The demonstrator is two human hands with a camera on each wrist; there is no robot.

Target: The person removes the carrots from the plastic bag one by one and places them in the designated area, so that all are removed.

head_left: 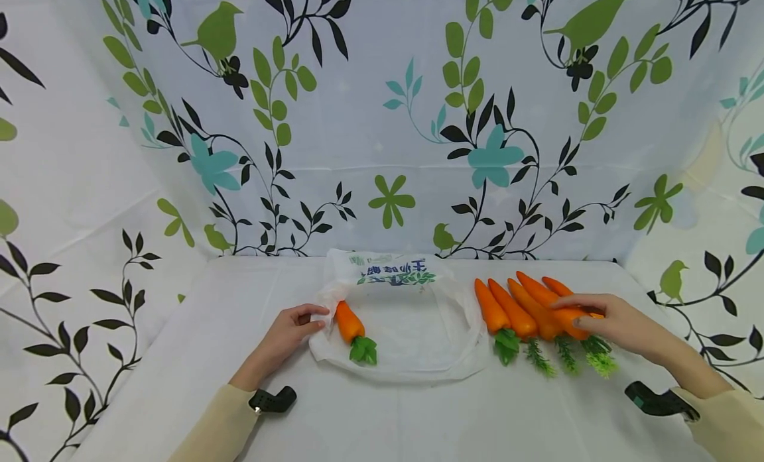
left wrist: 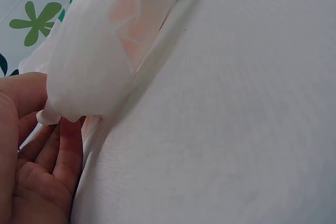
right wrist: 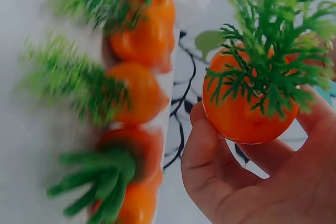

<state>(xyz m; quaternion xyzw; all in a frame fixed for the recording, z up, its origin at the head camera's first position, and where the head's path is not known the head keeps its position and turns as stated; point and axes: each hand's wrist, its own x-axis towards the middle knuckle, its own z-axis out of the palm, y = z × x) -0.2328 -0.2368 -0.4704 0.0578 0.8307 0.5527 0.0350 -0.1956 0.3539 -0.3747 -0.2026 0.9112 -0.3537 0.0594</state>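
A thin white plastic bag with printed writing lies with its mouth spread wide. At the bag's left edge my left hand pinches the film between thumb and fingers; the left wrist view shows the bunched plastic in the fingertips. Inside the bag, close to that hand, rests an orange toy carrot with a leafy green top. On the right, my right hand grips another carrot, its fingers around the thick end below feathery green fronds. Orange shows faintly through the film in the left wrist view.
Several more carrots lie side by side between the bag and my right hand, tips pointing away and green tops toward me. Everything lies on a white-covered table. Behind it hangs a patterned cloth with leaves and birds.
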